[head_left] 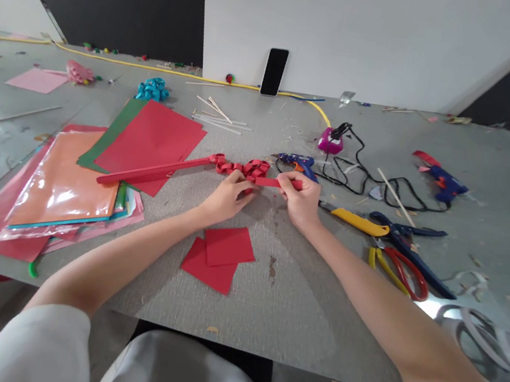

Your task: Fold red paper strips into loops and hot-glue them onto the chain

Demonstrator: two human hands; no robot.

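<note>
My left hand (230, 198) has its fingers pinched on the lower edge of a red looped paper piece (234, 166) near the middle of the table. My right hand (301, 199) pinches a red paper strip (267, 181) that runs left to the looped piece. From the loops a long red folded paper stem (154, 171) slants down to the left, over red sheets (153, 137). Two small red paper squares (229, 247) overlap on the table, nearer to me than my hands.
Plastic-wrapped coloured paper (71, 182) lies left. A blue glue gun (297, 160) is just behind my right hand, with another (446, 185) farther right. Yellow cutter (361, 221), pliers (403, 243) and scissors (405, 273) lie right. A phone (274, 72) leans on the wall.
</note>
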